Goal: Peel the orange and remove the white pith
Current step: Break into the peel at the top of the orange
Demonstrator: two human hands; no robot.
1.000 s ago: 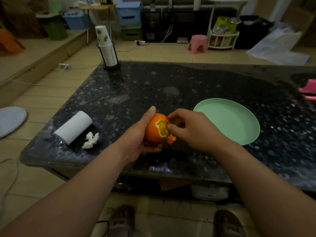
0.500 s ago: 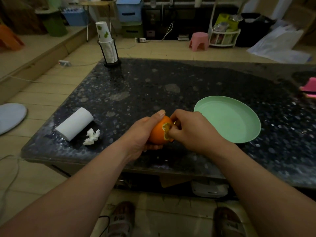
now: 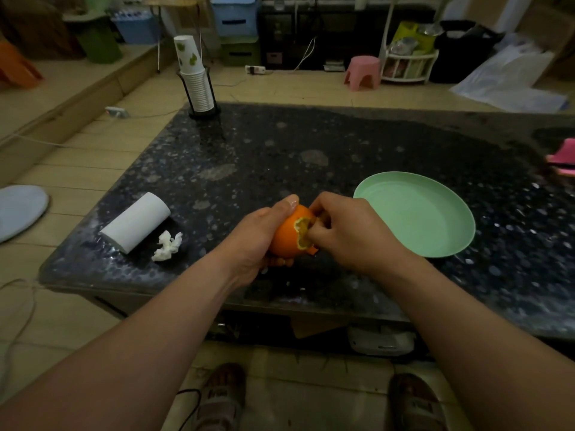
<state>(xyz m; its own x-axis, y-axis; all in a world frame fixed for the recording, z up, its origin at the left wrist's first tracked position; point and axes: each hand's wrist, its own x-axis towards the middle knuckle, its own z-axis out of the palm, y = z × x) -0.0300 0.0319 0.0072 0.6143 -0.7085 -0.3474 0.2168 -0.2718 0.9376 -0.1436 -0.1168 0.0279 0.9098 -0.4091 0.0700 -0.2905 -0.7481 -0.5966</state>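
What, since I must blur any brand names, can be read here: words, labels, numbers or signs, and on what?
No text can be read in this view.
Paper cups: green leaf-like prints only, no letters.
Sandal: marks on the strap, too blurred to read.
Boxes and bags on the far floor: too small and dim to tell.
Orange, plate, paper roll: no print shows.
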